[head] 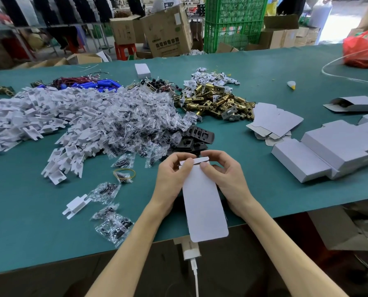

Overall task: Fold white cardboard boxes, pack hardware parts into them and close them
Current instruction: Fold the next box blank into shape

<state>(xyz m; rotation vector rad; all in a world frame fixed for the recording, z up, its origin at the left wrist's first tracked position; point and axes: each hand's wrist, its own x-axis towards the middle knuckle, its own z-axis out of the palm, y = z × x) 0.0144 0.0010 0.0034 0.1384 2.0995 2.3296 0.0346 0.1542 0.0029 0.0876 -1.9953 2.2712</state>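
Holding a long white box (204, 202) by its far end, the left hand (171, 176) and the right hand (227, 176) both pinch the small flap there with curled fingers and thumbs. The box lies between the two hands, and its near end sticks out past the edge of the green surface (39, 221). Just past the hands is a heap of black plates (191, 136), and farther on lie gold metal latches (217, 101). Left of the left hand sit little clear bags (112, 224) and a big pile of white plastic parts (50, 116). Right of the right hand are closed white boxes (328, 155).
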